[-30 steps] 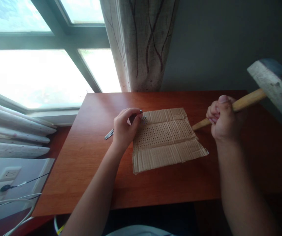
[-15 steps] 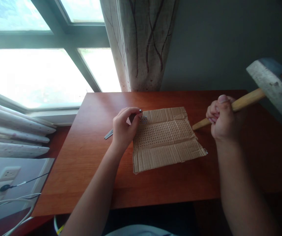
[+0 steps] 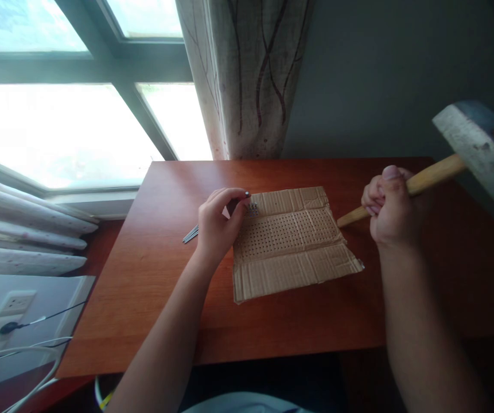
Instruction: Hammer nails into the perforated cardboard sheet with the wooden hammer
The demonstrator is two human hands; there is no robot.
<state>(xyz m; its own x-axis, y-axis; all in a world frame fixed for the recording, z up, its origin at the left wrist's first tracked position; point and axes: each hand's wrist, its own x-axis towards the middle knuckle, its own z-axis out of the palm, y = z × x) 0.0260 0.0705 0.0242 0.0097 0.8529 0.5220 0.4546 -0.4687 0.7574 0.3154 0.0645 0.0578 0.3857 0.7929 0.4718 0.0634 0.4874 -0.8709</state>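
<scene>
My right hand (image 3: 388,203) is closed around the wooden handle of a hammer (image 3: 436,175), whose broad metal head is raised at the far right. A flat piece of corrugated cardboard (image 3: 290,269), with rows of small holes across its middle, lies on the table. At its upper left corner my left hand (image 3: 221,221) pinches a thin metal rod (image 3: 247,194); only its shiny round end shows above the fingertips. Small dark and light marks or bits (image 3: 253,209) sit on the cardboard beside those fingertips. Several thin metal rods (image 3: 190,234) lie left of that hand, partly hidden by it.
The reddish-brown wooden table (image 3: 143,292) has its back edge by a patterned curtain (image 3: 247,86) and a dark wall. A bright window (image 3: 57,132) is at the left. Below it, cables (image 3: 35,350) and a wall socket (image 3: 16,302) stand beside the table's left edge.
</scene>
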